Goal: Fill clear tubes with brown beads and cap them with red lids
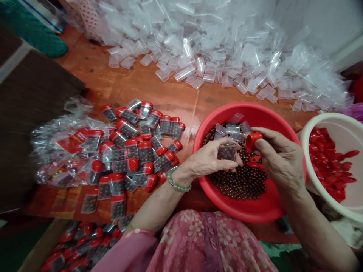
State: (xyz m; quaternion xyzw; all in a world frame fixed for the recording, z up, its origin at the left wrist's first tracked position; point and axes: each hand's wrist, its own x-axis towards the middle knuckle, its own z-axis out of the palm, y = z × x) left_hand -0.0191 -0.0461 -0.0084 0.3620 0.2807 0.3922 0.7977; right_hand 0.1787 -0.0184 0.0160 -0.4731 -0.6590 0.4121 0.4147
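My left hand (208, 160) is closed round a small clear vial (226, 151) filled with dark brown balls, held upright over the red basin (269, 209). My right hand (279, 158) pinches a red cap (253, 140) just to the right of the vial's mouth, not touching it. The basin holds many brown balls (241, 183), a few empty clear vials (232, 128) at its far side and a loose red cap (254, 161) under my right hand. A green bead bracelet (177, 186) circles my left wrist.
A heap of filled, red-capped vials (136, 151) lies on the wooden table (170, 94) to the left, some on clear plastic. A big pile of empty clear vials (221, 49) fills the back. A white bowl (344, 130) of red caps stands right. More filled vials (82, 241) lie below the table's near edge.
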